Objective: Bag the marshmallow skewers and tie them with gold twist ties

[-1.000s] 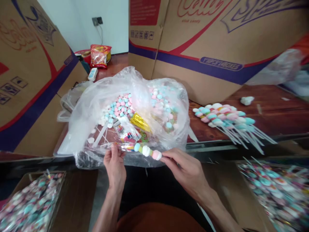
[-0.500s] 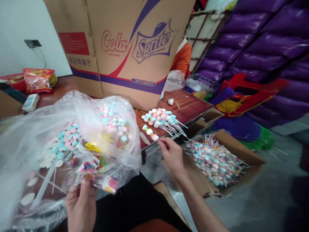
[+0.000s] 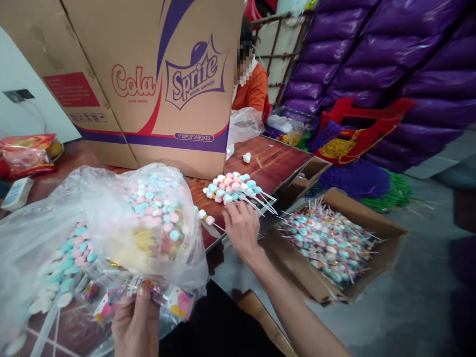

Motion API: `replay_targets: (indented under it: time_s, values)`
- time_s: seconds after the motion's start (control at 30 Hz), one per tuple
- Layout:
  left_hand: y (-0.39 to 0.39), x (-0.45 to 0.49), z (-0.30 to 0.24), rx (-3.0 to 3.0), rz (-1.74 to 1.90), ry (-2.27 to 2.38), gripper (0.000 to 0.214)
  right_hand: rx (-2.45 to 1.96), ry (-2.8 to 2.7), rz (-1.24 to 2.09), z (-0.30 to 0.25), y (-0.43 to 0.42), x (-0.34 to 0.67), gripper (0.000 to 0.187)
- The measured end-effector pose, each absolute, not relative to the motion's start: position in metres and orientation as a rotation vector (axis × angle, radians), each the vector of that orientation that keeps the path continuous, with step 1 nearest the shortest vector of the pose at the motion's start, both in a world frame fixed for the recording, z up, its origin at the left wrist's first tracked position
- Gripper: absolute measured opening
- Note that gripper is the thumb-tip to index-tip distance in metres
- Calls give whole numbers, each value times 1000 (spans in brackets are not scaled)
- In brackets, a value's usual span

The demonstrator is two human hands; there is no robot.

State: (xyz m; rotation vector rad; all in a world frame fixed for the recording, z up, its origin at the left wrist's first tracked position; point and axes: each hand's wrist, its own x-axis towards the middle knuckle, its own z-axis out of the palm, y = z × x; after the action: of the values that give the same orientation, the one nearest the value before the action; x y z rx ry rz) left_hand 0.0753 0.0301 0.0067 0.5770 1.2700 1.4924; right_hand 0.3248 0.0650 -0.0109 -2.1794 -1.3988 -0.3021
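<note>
Laying down, I judge: right hand (image 3: 241,229), fingers curled — grip unclear — meets the skewer pile (image 3: 232,187) at its 12 o'clock, one skewer (image 3: 205,216) at 10. Left hand (image 3: 136,322) pinches wrappers (image 3: 126,293). Next: clean release.

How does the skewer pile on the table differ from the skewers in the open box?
The table pile is small, sticks aligned; the boxed skewers are many, sticks jumbled. The table pile lies on the tabletop; the boxed skewers in a cardboard box. Both carry pastel candies.
</note>
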Motion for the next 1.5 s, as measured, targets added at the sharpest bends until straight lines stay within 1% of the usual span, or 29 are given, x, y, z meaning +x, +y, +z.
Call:
replay_targets:
  time_s: [0.07, 0.17, 0.27, 0.37, 0.43, 0.53, 0.6, 0.67, 0.77, 0.9, 1.17, 1.37, 1.5]
  values:
    - [31, 75, 10, 504, 1513, 1277, 47, -2260, -1332, -377, -10, 69, 337, 13]
    - [32, 72, 16, 421, 1558, 1257, 47, -2251, -1313, -334, -17, 78, 355, 13]
    - [33, 64, 18, 355, 1639, 1244, 43, -2179, -1322, -278, -25, 76, 362, 21]
    - [33, 52, 15, 252, 1702, 1247, 40, -1910, -1294, -158, -23, 58, 349, 23]
    - [32, 42, 12, 199, 1701, 1232, 37, -1661, -1259, 50, -15, 40, 329, 18]
    - [31, 30, 9, 117, 1699, 1223, 33, -1443, -1300, 391, 3, 10, 288, 12]
    - [30, 24, 8, 73, 1711, 1213, 32, -1308, -1395, 531, 15, -5, 259, 12]
    - [27, 20, 7, 61, 1728, 1202, 32, -1186, -1491, 579, 22, -14, 235, 14]
    - [23, 16, 7, 55, 1764, 1186, 34, -1072, -1602, 528, 25, -17, 214, 16]
    - [18, 10, 5, 78, 1811, 1173, 36, -1073, -1746, 456, 23, -16, 210, 18]
    - [12, -1, -2, 306, 1914, 1197, 33, -1154, -1988, 432, 26, -22, 215, 19]
    - [11, -8, -8, 500, 1910, 1231, 31, -1226, -1935, 700, 20, -23, 211, 22]
    - [12, -16, -15, 583, 1795, 1293, 35, -1235, -1820, 761, 10, -21, 208, 19]
